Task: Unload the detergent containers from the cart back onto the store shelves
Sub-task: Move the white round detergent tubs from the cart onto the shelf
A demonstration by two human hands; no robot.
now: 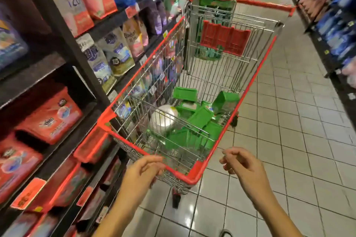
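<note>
1. Neither hand grips anything: I see my left hand (144, 169) loosely curled, fingers just at the cart (194, 177) near rim.
2. Red pouches (52, 119) fill the shelves (63, 152) at left.
3. Green detergent containers (200, 117) lie jumbled in the basket beside a white round item (163, 119).
4. My right hand (240, 161) hovers half-curled, empty.

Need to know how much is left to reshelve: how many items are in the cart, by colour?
Green containers: about 7, piled and overlapping, so the count is not exact
White round container: 1
Total: about 8 in the cart
</note>
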